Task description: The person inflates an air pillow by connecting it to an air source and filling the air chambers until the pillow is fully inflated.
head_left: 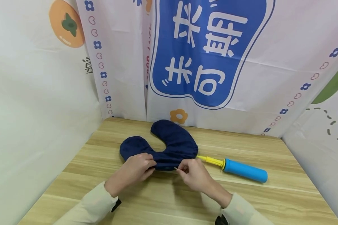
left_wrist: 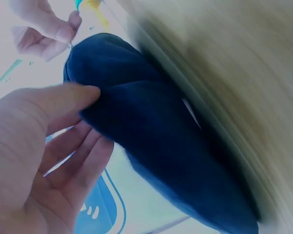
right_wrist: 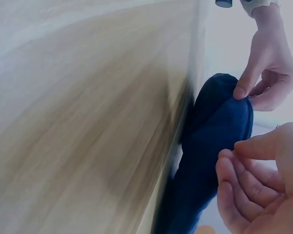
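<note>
A navy U-shaped neck pillow (head_left: 180, 139) lies on the wooden table, its opening facing the back left. My left hand (head_left: 138, 165) pinches the pillow's near edge between thumb and fingers, which the left wrist view shows closely. To its right, my right hand (head_left: 194, 174) pinches a small shiny zipper pull (head_left: 176, 168) at the same edge. The pull also shows as a thin glint in the left wrist view, between fingertips and fabric. Beside the pillow's right side lies a blue hand pump (head_left: 245, 170) with a yellow nozzle, whose tip is close to the fabric.
Under everything is a wood-grain table (head_left: 81, 184). Printed white cloth (head_left: 124, 62) hangs behind it and along both sides, with a large blue panel of white characters at the back.
</note>
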`<state>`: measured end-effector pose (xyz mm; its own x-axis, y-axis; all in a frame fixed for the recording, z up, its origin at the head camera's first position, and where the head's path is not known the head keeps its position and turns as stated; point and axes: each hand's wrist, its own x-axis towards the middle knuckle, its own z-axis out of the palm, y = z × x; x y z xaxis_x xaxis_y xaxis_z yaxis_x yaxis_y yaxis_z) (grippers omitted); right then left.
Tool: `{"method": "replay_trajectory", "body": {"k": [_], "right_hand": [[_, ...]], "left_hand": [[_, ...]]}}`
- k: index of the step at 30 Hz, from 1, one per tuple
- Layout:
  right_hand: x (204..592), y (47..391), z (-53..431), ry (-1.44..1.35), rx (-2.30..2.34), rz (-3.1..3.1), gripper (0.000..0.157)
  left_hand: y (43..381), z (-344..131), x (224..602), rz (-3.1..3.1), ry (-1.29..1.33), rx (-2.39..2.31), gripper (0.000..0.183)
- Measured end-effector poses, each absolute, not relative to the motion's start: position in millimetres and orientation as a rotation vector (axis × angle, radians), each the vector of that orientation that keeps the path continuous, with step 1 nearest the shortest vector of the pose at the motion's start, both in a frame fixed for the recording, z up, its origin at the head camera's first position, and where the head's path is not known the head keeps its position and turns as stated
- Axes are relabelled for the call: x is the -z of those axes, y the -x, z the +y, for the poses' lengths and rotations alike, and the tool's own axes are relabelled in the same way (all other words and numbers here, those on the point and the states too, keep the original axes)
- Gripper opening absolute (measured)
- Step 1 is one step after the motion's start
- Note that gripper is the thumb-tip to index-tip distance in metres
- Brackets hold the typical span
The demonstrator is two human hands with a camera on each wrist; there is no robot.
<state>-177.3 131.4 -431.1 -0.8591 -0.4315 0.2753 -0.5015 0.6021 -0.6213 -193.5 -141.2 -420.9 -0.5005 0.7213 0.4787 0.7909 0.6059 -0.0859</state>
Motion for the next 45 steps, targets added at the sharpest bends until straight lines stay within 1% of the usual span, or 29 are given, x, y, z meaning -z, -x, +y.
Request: {"method": "replay_trajectory", "body": {"k": [3,5,10,17,20,25,28,32,37,39,45], "right_hand": [[428.9,178.5,130.6,-0.773,-1.174,-2.741,0.007],[428.4,179.6,128.2,-0.778,-1.191,-2.747,0.007],[429.3,183.3,119.8,-0.838,-1.189,-2.728,0.007],[429.5,183.8,121.0,-0.949,-1.134,-2.721,0.009],[430.7,184.6,125.2,-0.953,-1.097,-2.730,0.010],[435.2,188.2,134.6,-0.875,-1.022,-2.761,0.010],[438.3,190.9,137.6,-0.842,-1.019,-2.776,0.010],[436.8,191.6,135.8,-0.817,-1.077,-2.771,0.011],[430.1,190.4,129.1,-0.798,-1.141,-2.761,0.010],[427.7,189.3,126.3,-0.806,-1.160,-2.759,0.010],[423.9,185.1,118.7,-0.837,-1.167,-2.761,0.010]], "left_hand": [[193.2,-131.7,421.9,-2.422,1.192,0.242,0.020],[193.5,-125.1,424.0,-2.432,1.190,0.224,0.024],[192.6,-119.5,428.4,-2.412,1.156,0.149,0.017],[190.6,-129.9,430.2,-2.352,1.151,0.140,0.013],[189.2,-137.9,431.0,-2.335,1.139,0.162,0.014],[188.1,-156.3,431.3,-2.343,1.100,0.228,0.019],[187.2,-162.1,430.0,-2.376,1.088,0.235,0.019],[184.0,-155.9,429.3,-2.459,1.065,0.207,0.020],[182.8,-132.5,427.5,-2.457,1.065,0.160,0.030],[183.6,-120.6,426.8,-2.424,1.071,0.134,0.028],[184.0,-98.6,425.5,-2.325,1.075,0.049,0.007]]}}
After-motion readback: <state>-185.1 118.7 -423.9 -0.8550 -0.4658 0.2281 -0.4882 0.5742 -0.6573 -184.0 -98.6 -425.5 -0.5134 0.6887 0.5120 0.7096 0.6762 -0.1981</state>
